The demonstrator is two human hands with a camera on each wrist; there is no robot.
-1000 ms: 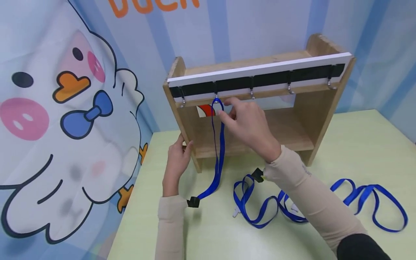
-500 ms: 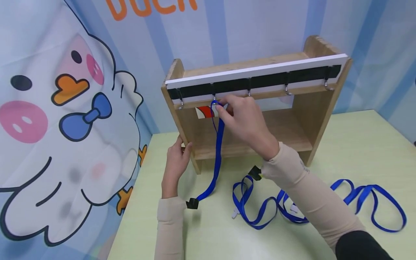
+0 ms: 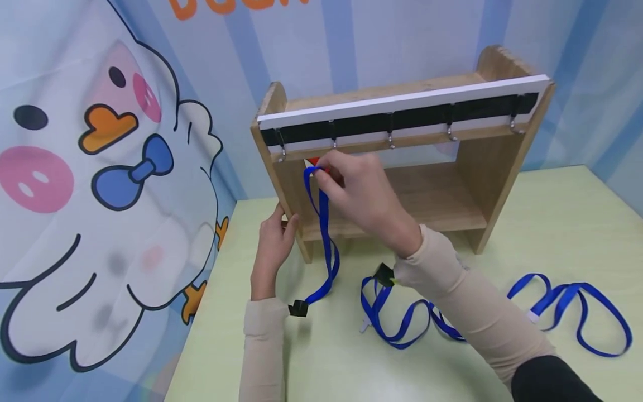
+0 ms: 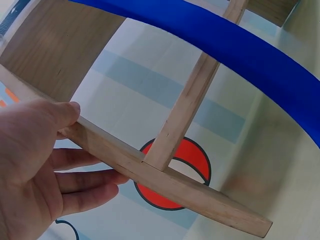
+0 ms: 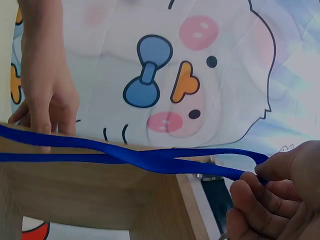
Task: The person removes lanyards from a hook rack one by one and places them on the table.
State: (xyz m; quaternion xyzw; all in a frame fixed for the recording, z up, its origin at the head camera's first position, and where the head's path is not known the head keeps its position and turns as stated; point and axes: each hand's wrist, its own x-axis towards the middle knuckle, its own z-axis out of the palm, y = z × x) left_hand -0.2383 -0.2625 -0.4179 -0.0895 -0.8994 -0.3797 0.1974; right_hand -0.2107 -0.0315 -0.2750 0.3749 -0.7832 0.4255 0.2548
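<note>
My right hand (image 3: 364, 195) pinches the top of a blue lanyard (image 3: 325, 223) in front of the wooden shelf (image 3: 427, 192), just below and left of the second hook (image 3: 334, 137). The strap's looped end sticks out past the fingertips in the right wrist view, and both strands run on from the pinch. Its lower end hangs to a black buckle (image 3: 298, 308) low over the table. With thumb and fingers on opposite sides, my left hand (image 4: 35, 160) grips the edge of the shelf's left side panel (image 4: 125, 160). The lanyard's strap (image 4: 200, 30) crosses the left wrist view above that hand.
A white rail with a black strip (image 3: 361, 127) bears several metal hooks, the leftmost hook (image 3: 282, 151) being nearest the lanyard. More blue lanyards (image 3: 402, 335) lie loosely on the pale table (image 3: 351, 374), partly under my right forearm. A printed cartoon backdrop (image 3: 150, 251) stands behind.
The lanyard's loop was at the second hook; my right fingers have taken hold of it and moved it left and off that hook. My left hand keeps its grip on the shelf.
</note>
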